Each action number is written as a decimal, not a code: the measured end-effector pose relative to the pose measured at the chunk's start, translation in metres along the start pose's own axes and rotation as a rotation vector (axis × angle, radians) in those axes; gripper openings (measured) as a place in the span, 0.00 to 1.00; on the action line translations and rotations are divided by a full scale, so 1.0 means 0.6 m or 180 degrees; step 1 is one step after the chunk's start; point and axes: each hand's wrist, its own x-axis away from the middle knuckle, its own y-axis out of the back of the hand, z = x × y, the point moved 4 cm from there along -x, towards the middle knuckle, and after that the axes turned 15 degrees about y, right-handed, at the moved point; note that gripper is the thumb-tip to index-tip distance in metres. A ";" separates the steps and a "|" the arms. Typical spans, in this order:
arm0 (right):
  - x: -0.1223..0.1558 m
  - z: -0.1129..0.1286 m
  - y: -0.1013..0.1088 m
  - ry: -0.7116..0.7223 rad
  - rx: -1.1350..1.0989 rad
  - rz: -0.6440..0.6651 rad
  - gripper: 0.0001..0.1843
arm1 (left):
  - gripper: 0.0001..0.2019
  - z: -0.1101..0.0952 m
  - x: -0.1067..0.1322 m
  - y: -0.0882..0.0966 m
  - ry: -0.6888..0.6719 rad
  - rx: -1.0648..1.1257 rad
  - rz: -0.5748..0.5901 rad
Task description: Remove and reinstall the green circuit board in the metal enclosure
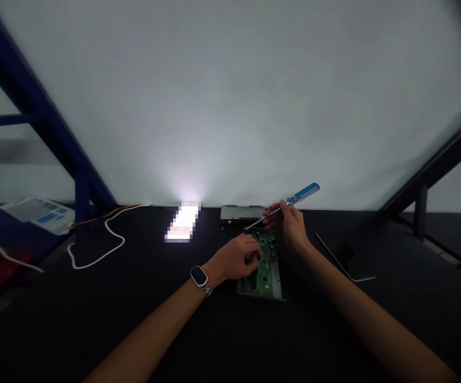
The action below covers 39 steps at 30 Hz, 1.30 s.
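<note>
A green circuit board (265,271) in a metal tray lies on the black table (174,319) in front of me. My left hand (238,258), with a watch on its wrist, rests on the board's left side, fingers curled down onto it; whether they pinch anything is hidden. My right hand (290,223) is closed round a screwdriver with a blue handle (303,193). Its metal shaft slants down to the left, and the tip hangs just above the board's far edge.
A grey metal box (241,214) sits behind the board. A bright lit rectangle (182,222) lies to its left. A white cable (95,250) loops at the left, near a white-and-blue device (41,211). A thin bent rod (340,260) lies to the right. Blue frame posts (82,199) stand at the left.
</note>
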 end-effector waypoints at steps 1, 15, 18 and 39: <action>-0.003 -0.002 -0.007 0.0013 0.0014 0.0054 0.21 | 0.08 0.003 0.000 0.002 0.0056 -0.0030 -0.0012; -0.022 -0.053 -0.099 0.0226 0.0378 0.0590 0.27 | 0.06 0.008 0.008 -0.002 0.0560 0.0231 0.0074; -0.021 -0.064 -0.099 0.0211 0.0417 0.0593 0.27 | 0.06 0.007 0.008 -0.003 0.0571 0.0216 0.0049; -0.019 -0.063 -0.083 0.0029 0.0270 0.0406 0.26 | 0.05 0.004 0.011 -0.002 0.0500 0.0185 0.0020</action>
